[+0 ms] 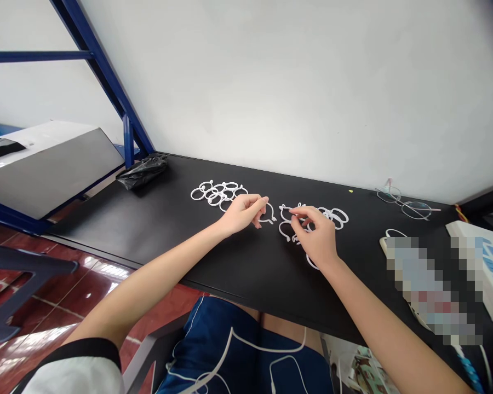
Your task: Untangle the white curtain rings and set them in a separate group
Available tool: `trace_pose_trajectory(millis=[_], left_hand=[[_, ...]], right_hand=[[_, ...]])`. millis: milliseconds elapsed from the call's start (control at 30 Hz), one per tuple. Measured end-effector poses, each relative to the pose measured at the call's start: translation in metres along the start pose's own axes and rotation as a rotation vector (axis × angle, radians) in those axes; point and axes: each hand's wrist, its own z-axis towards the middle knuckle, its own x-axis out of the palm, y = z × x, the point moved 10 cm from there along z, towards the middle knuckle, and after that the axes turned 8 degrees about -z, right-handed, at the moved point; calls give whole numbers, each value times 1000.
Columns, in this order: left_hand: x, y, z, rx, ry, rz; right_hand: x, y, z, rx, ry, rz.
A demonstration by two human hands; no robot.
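My left hand (243,212) rests on the black table (156,219), its fingers pinched on a white plastic ring (268,214) at the fingertips. My right hand (317,236) lies just to the right, fingers curled over a loose pile of white rings (331,216), touching and partly hiding them. A second cluster of white rings (217,193) lies flat on the table beyond and left of my left hand, untouched.
A crumpled black plastic bag (143,171) sits at the table's far left corner. Eyeglasses (406,202) lie at the far right near the wall. A white box (482,262) and blurred items stand at the right edge. A blue metal frame (107,76) rises at left.
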Motion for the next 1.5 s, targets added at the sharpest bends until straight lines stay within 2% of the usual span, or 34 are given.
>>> trace_pose_trajectory(millis=[33,167,467,600,833,1000,1133,1300,1500], left_hand=[[0,1,0,-13,-3,-21],[0,5,0,-78,-4,-90],[11,15,-4,-211,103,-124],[13,11,-4,-171,136,-76],[25,0,-8,22,277,64],[23,-1,-8,62,263,108],[22,-5,-8,100,253,128],[20,-10,-9,119,232,190],[27,-12,-13,71,300,114]], right_hand=[[-2,8,0,-25,-3,57],[8,34,-5,-141,117,169],[9,33,-6,-144,87,161],[3,30,-6,-138,33,177],[0,21,-5,-86,-11,176],[1,17,-4,-38,-3,215],[4,18,-3,-54,55,208],[10,25,-5,-146,157,80],[16,28,-9,-174,202,100]])
